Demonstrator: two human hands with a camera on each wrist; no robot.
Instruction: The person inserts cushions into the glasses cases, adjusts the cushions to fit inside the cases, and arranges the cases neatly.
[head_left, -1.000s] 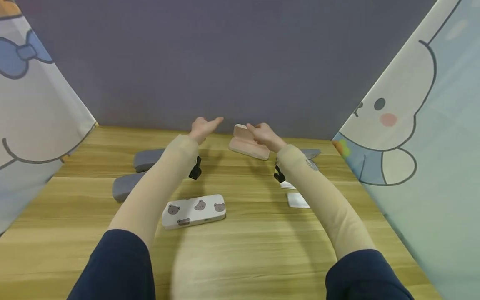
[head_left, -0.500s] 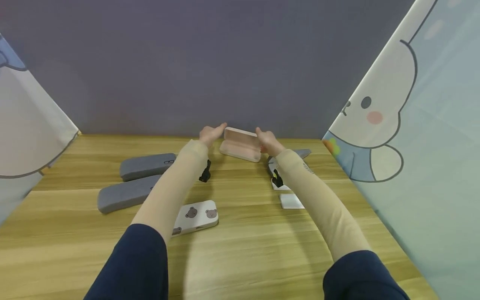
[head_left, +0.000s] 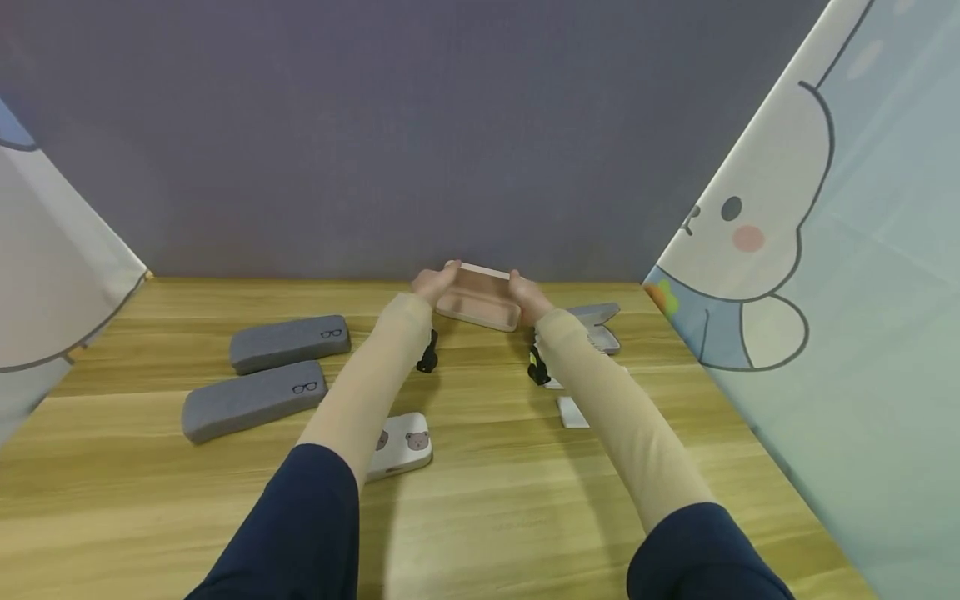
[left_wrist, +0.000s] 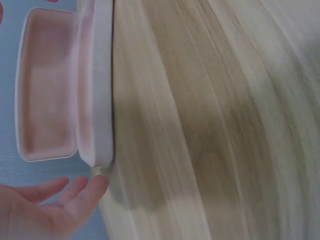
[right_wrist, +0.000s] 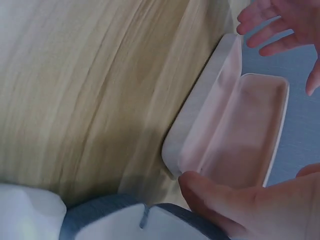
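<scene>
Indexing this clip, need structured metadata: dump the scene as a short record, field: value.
surface: wood-grain table
main item: open pink-lined case, lid raised, near table's far edge
left hand: at case's left end, fingers extended, contact unclear
right hand: at case's right end, contact unclear
left side: farther grey case, nearer grey case, both closed
partly hidden: white bear-print case by left forearm; open grey case by right forearm

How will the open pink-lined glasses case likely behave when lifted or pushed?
The glasses case would probably stay stiff, since its outline looks crisp and unbent. Its raised lid may swing, being joined along one long edge. Pushed, it would likely slide rather than roll, given its straight-sided base.
</scene>
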